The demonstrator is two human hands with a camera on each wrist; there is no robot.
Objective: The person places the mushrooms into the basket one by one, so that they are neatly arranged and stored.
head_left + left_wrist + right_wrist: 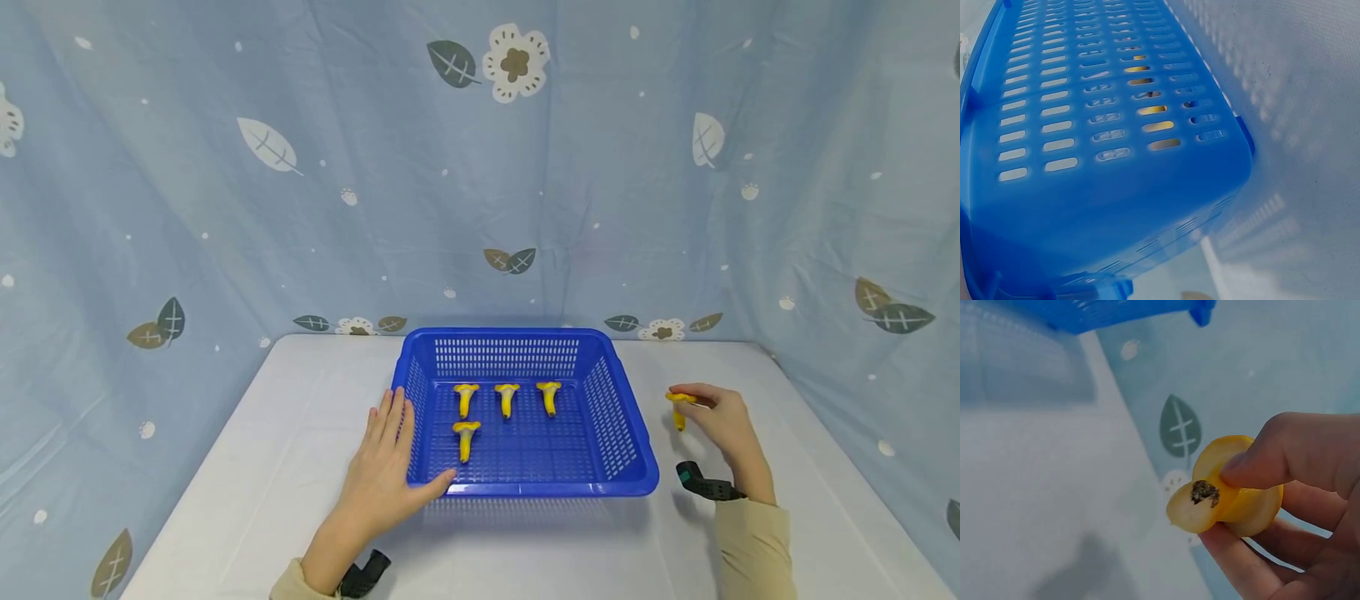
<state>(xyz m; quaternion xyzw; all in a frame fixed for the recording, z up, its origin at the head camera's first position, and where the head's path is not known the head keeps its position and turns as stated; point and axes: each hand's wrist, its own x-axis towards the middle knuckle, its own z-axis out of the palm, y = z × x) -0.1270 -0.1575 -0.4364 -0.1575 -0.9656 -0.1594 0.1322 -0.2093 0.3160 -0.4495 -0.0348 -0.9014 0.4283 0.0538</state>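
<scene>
Right of the basket, my right hand (723,425) pinches a yellow chanterelle mushroom (679,415) between thumb and fingers, stem pointing down in the head view. The right wrist view shows that mushroom's (1186,509) cut stem end, with a dark patch on it. My left hand (382,475) lies with straight, spread fingers along the left rim of the blue plastic basket (547,489), its thumb reaching over the front left corner. Inside the basket lie several more chanterelles (506,402): a row towards the back and a single one (465,442) in front at the left.
A white table (322,400) carries the basket near its middle. Behind and at both sides hangs a blue curtain (375,217) with leaf and flower prints. Each wrist wears a black camera band, such as the right one (708,485). The basket's slotted side wall (1097,212) fills much of the left wrist view.
</scene>
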